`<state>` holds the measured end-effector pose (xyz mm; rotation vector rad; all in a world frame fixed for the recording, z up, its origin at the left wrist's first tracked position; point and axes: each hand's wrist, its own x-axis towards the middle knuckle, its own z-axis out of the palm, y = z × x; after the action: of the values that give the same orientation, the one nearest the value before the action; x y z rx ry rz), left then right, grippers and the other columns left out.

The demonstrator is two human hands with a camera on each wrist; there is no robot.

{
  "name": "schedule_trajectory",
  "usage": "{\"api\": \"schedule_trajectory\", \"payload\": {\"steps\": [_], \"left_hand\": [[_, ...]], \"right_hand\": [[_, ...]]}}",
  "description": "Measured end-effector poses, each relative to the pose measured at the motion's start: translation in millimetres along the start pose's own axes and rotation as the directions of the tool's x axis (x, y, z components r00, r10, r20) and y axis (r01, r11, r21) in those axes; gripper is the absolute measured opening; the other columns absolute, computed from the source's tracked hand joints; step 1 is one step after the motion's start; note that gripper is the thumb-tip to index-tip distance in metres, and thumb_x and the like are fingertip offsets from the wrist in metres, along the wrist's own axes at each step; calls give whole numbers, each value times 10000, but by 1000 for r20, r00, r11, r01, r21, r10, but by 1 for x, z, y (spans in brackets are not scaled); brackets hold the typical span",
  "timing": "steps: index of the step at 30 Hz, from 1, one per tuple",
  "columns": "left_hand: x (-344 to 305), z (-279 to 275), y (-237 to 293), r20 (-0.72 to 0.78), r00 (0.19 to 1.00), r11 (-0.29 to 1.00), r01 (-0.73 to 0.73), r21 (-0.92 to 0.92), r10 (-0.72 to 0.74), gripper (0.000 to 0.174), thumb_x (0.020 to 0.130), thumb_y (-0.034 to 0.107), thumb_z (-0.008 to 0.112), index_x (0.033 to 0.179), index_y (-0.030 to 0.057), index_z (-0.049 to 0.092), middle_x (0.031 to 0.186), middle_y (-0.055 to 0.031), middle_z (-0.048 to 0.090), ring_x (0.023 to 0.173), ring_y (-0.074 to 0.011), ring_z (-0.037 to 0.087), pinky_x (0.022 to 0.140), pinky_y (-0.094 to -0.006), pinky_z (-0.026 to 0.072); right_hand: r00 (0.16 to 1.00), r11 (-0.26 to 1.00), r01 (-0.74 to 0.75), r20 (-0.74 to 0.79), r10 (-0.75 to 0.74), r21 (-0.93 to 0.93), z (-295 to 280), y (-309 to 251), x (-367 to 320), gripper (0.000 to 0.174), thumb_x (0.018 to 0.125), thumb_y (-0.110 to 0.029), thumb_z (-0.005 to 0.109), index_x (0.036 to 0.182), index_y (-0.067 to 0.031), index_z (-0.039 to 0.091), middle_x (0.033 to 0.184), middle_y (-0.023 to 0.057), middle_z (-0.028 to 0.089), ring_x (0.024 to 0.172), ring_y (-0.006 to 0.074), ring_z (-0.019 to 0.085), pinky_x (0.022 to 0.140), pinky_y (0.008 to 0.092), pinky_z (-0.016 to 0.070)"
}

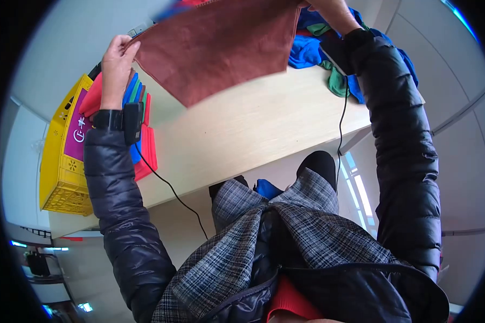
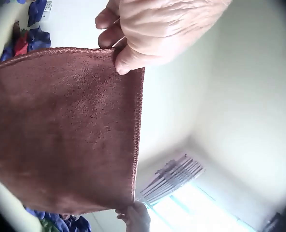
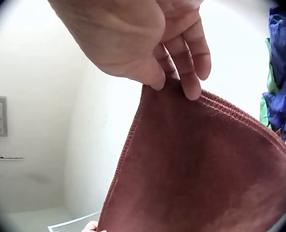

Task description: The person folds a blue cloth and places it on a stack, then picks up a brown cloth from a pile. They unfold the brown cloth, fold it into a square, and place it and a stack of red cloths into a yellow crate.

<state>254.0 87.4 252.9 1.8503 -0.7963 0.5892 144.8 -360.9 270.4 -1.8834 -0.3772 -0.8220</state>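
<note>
A brown cloth with stitched edges is stretched between both hands above the table. My left hand pinches one corner between thumb and fingers; the left wrist view shows the left hand close up at that stitched corner. At the opposite corner, my right hand pinches the cloth with its thumb and fingertips. In the head view the right hand is partly cut off by the top edge. The cloth's lower edge hangs loose toward me.
On the left of the pale table, a yellow crate stands beside a stack of folded red, blue and green cloths. Crumpled blue and green cloths lie at the back right. Black cables run from both wrists.
</note>
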Motion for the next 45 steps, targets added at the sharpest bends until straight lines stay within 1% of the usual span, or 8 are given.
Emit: {"api": "schedule_trajectory", "payload": {"steps": [5, 9, 13, 22, 27, 31, 40, 45], "left_hand": [[-98, 6, 3, 42, 979, 957, -203, 208, 199, 119, 893, -19, 653, 945, 34, 561, 838, -48, 538, 772, -125, 543, 724, -267, 469], [-220, 28, -13, 336, 938, 945, -35, 324, -80, 204, 763, -88, 613, 898, 28, 512, 944, -124, 548, 902, -325, 581, 773, -383, 488], [-278, 39, -1, 424, 885, 944, 51, 326, -194, 212, 734, -101, 615, 872, 32, 523, 962, -115, 573, 920, -326, 595, 761, -397, 486], [-243, 33, 1, 610, 750, 943, 54, 330, -256, 100, 861, 83, 663, 916, 21, 606, 1082, -120, 637, 1043, -337, 608, 911, -437, 484], [-202, 119, -64, 564, 816, 889, -158, 429, -128, 404, 1000, 241, 546, 1354, 48, 562, 1509, -176, 452, 1405, -333, 414, 1155, -397, 347], [-218, 166, -122, 559, 787, 708, -239, 665, -260, 589, 1023, 357, 484, 1539, 106, 348, 1620, -136, 289, 1514, -304, 227, 1212, -556, 178], [-221, 148, -108, 482, 798, 682, -126, 720, -362, 618, 1035, 466, 416, 1572, 177, 314, 1639, -117, 262, 1515, -320, 212, 1224, -531, 147], [-221, 143, -114, 503, 785, 709, -120, 695, -361, 619, 1037, 464, 412, 1574, 171, 312, 1638, -123, 260, 1517, -317, 207, 1225, -526, 145]], "right_hand": [[895, 837, 430, 284, -345, -339, -11, 31, -72, 107, 944, -57, 662, 1051, -51, 665, 937, 3, 636, 846, 92, 605, 719, 257, 514], [935, 910, 6, 325, 142, -414, 14, 41, -197, 95, 857, -50, 686, 948, -71, 669, 890, 87, 673, 801, 232, 683, 707, 349, 543], [868, 912, 60, 472, 153, -406, 28, 49, -266, 52, 877, -40, 659, 926, -56, 649, 968, 84, 671, 857, 255, 673, 728, 348, 540], [841, 886, -62, 454, 294, -460, 62, 49, -235, 234, 945, -214, 607, 1118, -64, 658, 1094, 150, 687, 1033, 329, 656, 879, 410, 523], [782, 743, 16, 471, 408, -670, 201, 78, -208, 668, 995, -499, 446, 1522, -92, 393, 1573, 158, 378, 1457, 401, 322, 1166, 539, 288], [805, 694, 122, 480, 348, -709, 260, 82, -220, 662, 1014, -513, 435, 1521, -91, 391, 1590, 146, 346, 1486, 381, 274, 1175, 560, 266], [852, 565, 141, 390, 348, -813, 166, 158, -210, 611, 1029, -504, 390, 1534, -160, 386, 1597, 93, 344, 1484, 334, 278, 1192, 537, 225], [715, 454, -43, 290, 636, -890, 122, 167, -186, 699, 1009, -558, 394, 1571, -153, 300, 1632, 77, 274, 1513, 341, 219, 1198, 573, 199]]}}
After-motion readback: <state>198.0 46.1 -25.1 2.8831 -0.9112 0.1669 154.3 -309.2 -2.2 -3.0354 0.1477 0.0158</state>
